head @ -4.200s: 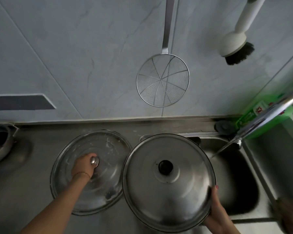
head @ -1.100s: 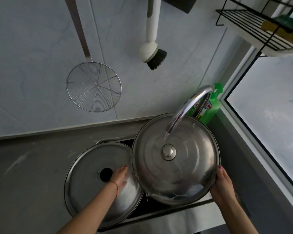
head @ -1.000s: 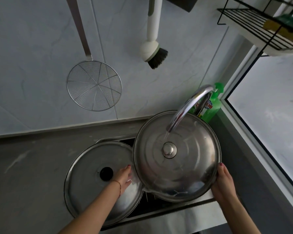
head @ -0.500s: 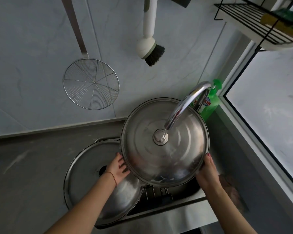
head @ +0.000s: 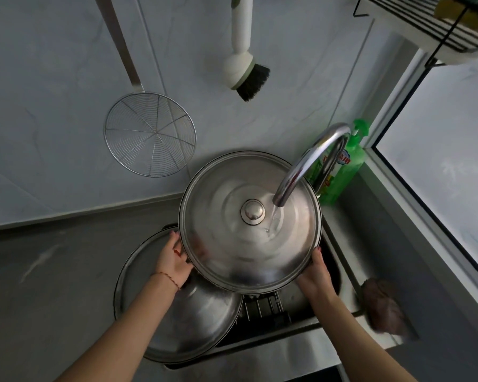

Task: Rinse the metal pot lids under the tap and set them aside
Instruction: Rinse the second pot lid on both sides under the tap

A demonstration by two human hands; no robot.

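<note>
Steel lid [head: 232, 244] hides fingers of both hands and most sink [head: 340, 260].

The green bottle [head: 342, 172], at two o'clock from the tap's spout, bears a label with the characters "品用"; its other print is illegible.

The held lid [head: 249, 219] covers most of the sink [head: 340, 260], with the tap [head: 307, 164] arching just above it. A second lid [head: 182, 312] blocks the sink's left edge. The desk [head: 53, 285] further left lies open.
</note>
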